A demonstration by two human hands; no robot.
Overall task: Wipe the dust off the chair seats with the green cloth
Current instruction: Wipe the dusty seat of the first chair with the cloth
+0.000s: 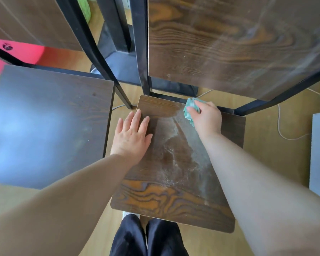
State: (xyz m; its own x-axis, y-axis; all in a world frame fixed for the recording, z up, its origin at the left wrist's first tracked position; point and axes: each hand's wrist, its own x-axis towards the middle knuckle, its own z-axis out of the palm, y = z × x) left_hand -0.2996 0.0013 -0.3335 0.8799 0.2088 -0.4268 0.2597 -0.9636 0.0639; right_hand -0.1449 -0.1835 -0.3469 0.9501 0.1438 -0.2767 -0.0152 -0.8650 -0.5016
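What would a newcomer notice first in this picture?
First, the pale dust smear across the middle of the wooden chair seat. At its far edge the right hand grips a bunched green cloth, while the left hand lies flat on the seat's left side.

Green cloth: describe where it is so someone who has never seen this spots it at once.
Find the dusty wooden chair seat in the middle. At its far edge, beside the black frame, the right hand grips the green cloth. It is the only soft, crumpled teal thing there; the left hand lies flat and empty.
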